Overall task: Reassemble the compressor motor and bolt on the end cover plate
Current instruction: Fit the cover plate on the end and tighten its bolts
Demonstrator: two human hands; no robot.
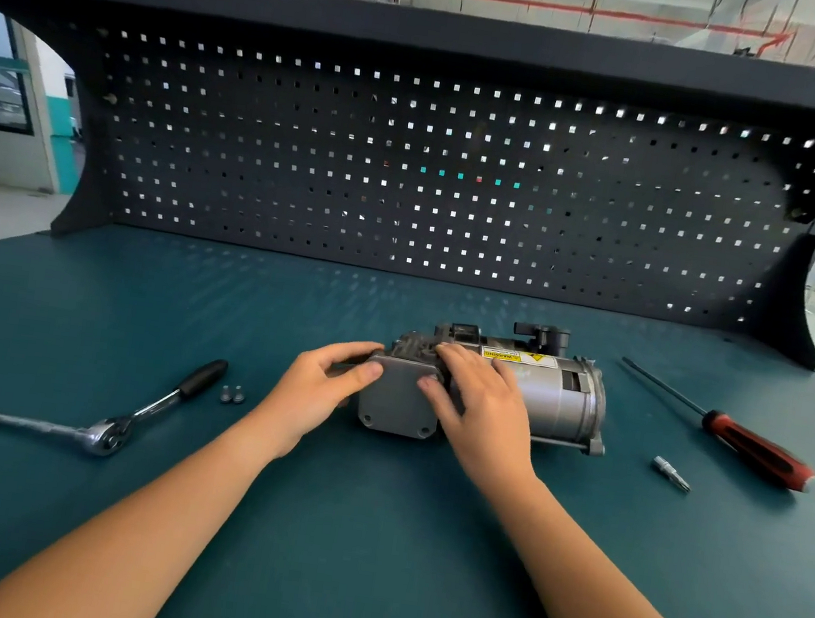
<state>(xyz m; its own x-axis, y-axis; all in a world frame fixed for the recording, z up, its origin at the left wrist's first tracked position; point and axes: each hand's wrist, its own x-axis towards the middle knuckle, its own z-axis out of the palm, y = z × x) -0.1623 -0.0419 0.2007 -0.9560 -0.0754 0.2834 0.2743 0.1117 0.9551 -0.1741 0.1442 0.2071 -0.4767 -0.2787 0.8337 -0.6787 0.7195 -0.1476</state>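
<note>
Teal matting covers the counter, and a dark pegboard stands along its far edge with a workshop hall visible beyond. Just right of the frame's centre lies the motor, a grey metal cylinder on its side with a yellow warning label on top and black fittings behind it. Its square cover plate sits against the near left end, facing the person.

The left hand grips the plate's upper left corner, thumb pressed on the face and fingers curled over the top edge. The right hand drapes over the motor body, fingers bent across the top and the thumb touching the plate's upper right corner; whether it pinches anything small there I cannot tell.

At lower left a ratchet wrench lies flat, with two small bolts just beside its black handle. To the right, well apart from the motor, rests a red-and-black screwdriver, and a short metal bit lies near it.
</note>
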